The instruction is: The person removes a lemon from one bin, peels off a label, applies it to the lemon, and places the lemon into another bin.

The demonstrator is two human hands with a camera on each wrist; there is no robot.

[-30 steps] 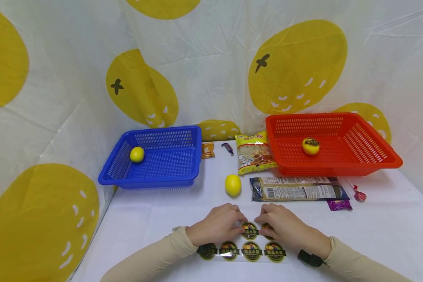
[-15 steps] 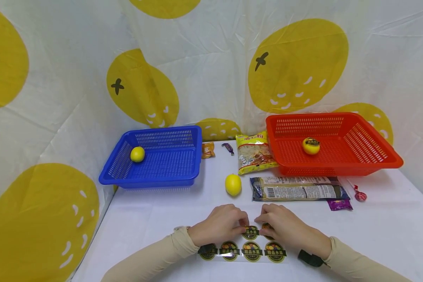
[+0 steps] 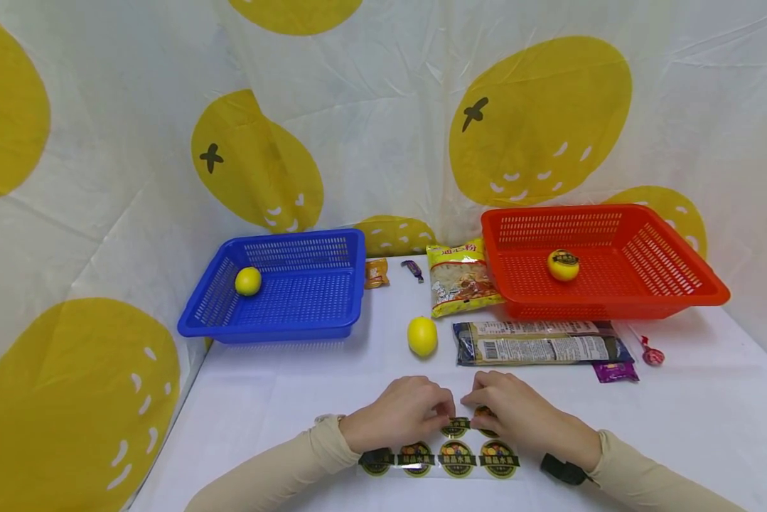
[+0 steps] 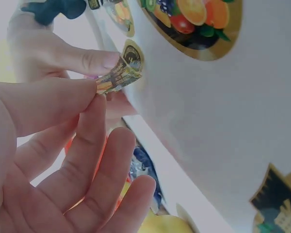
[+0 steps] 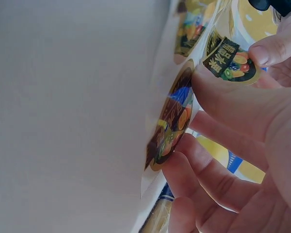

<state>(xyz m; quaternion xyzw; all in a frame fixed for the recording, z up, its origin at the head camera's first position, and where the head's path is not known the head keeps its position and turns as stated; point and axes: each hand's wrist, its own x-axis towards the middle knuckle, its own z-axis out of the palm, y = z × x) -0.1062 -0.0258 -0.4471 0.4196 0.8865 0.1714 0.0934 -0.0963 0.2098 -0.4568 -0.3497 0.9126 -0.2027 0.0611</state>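
Note:
A clear sheet [image 3: 479, 467] of round black-and-gold fruit stickers lies in front of me on the white table, overlapped by both hands. My left hand [image 3: 399, 412] pinches one sticker [image 4: 117, 77] by its edge between thumb and fingers; it curls up from the sheet. In the right wrist view this lifted sticker [image 5: 230, 62] shows its fruit print. My right hand [image 3: 524, 409] pinches the sheet's upper part, thumb on one side and fingers behind. Just beyond the hands sits a yellow lemon [image 3: 422, 337].
At the back left, a blue basket [image 3: 274, 333] holds a lemon [image 3: 248, 281]. A red basket [image 3: 601, 306] at the back right holds a lemon [image 3: 563, 267] bearing a sticker. Between and before them lie a yellow food packet [image 3: 463, 281], a long dark packet [image 3: 543, 345], a lollipop [image 3: 652, 355] and wrapped sweets.
My left hand has shifted slightly right and toward me, bending the pinched sticker further over. My right hand stays in place on the sheet.

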